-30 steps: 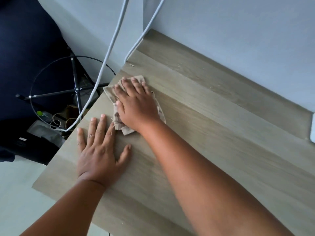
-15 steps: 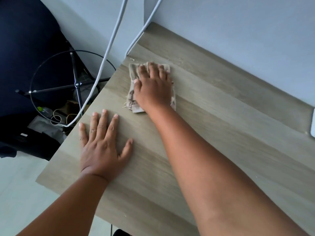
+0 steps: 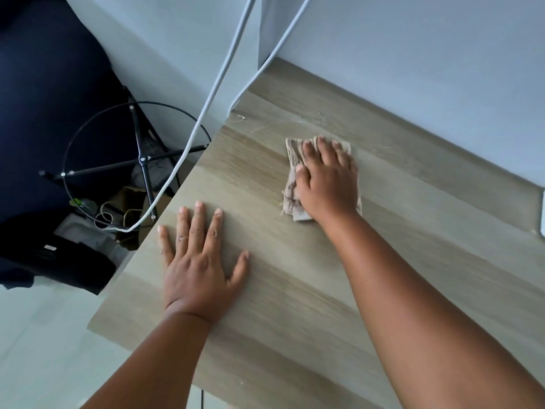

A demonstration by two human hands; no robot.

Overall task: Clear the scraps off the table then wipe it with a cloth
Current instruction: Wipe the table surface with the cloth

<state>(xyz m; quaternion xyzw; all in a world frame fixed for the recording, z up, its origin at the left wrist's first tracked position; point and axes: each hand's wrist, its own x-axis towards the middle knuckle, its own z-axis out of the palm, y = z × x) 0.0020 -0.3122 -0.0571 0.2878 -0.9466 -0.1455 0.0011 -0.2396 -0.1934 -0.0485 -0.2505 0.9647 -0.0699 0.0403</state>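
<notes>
A folded beige cloth [image 3: 292,184] lies on the light wooden table [image 3: 398,261], toward the back. My right hand [image 3: 327,181] presses flat on the cloth with straight fingers and covers most of it. Nearer the left edge, my left hand [image 3: 200,261] rests flat on the bare wood, fingers spread. A few small pale scraps [image 3: 242,116] and crumbs [image 3: 320,115] sit along the back of the table near the wall.
Two white cables [image 3: 212,93] hang down the wall past the table's left back corner. Left of the table stand a black wire-frame stand [image 3: 141,160] and dark bags on the floor. A white object [image 3: 542,216] shows at the right edge.
My right hand has slid the cloth rightward and toward the wall, away from the left edge. The left hand has stayed flat in place.
</notes>
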